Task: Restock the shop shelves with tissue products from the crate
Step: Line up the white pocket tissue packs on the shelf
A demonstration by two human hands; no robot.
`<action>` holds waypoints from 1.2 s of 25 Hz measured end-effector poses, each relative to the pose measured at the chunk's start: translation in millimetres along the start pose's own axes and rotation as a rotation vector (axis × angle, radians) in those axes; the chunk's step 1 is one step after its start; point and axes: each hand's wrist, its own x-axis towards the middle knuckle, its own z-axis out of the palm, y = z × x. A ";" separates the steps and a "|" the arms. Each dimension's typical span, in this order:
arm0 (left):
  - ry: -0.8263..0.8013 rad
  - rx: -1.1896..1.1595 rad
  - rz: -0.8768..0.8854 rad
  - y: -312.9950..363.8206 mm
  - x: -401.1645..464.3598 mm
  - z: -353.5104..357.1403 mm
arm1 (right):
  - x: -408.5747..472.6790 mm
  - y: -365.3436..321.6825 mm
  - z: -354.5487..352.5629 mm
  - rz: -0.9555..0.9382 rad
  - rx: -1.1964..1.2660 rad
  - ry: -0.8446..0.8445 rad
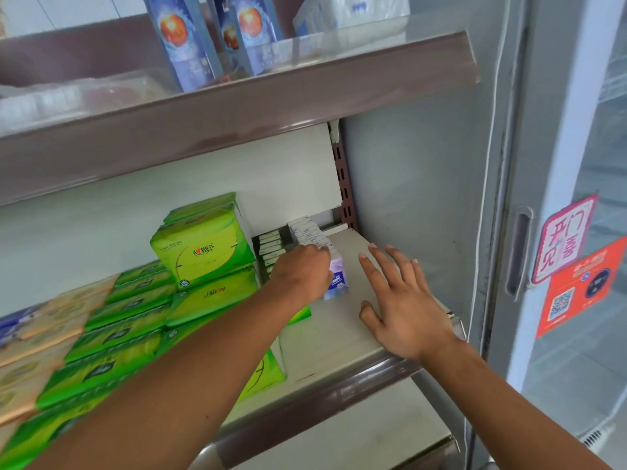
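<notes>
— What sort of place is this?

— A shop aisle: a grey metal shelf (339, 337) with a brown front lip, a second shelf above it, and a glass-doored cooler just right of the hands, with a red sticker (581, 287) on its door.

— And the tissue product itself?

— A small upright pocket tissue pack (338, 279), pale lilac with a blue label, standing on the shelf at the front of a row of white packs (310, 232) that runs back toward the rear wall. It sits between the two hands.

— How are the hands?

— The left hand (303, 270) reaches in from the lower left, fingers curled over the top and left side of the lilac pack — it grips it. The right hand (402, 308) is spread wide and flat, fingers straight, just right of the pack and low over the bare shelf; whether the palm touches the surface I cannot tell.

— What else is close by?

— Left of the left hand, stacked green tissue bundles (203, 245), with flatter green packs (129, 320) and orange ones (40, 337) further left. A darker row of small packs (270, 247) stands behind the left hand's knuckles. On the upper shelf, tall blue boxes (183, 39).
</notes>
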 end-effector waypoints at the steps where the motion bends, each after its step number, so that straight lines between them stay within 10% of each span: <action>1: 0.002 -0.011 -0.009 1.5 -0.8 -0.3 | -0.2 -0.1 -0.3 0.002 0.004 -0.008; 14: -0.020 -0.139 -0.033 11.6 -5.3 -10.6 | -1.0 -2.1 -2.4 0.004 0.005 -0.018; 24: 0.296 -0.788 0.051 62.9 -69.4 -19.0 | -45.9 -5.3 -38.6 0.119 0.073 0.272; 30: 0.158 -1.143 0.199 130.4 -145.9 12.5 | -176.1 10.1 -37.3 0.379 0.212 0.346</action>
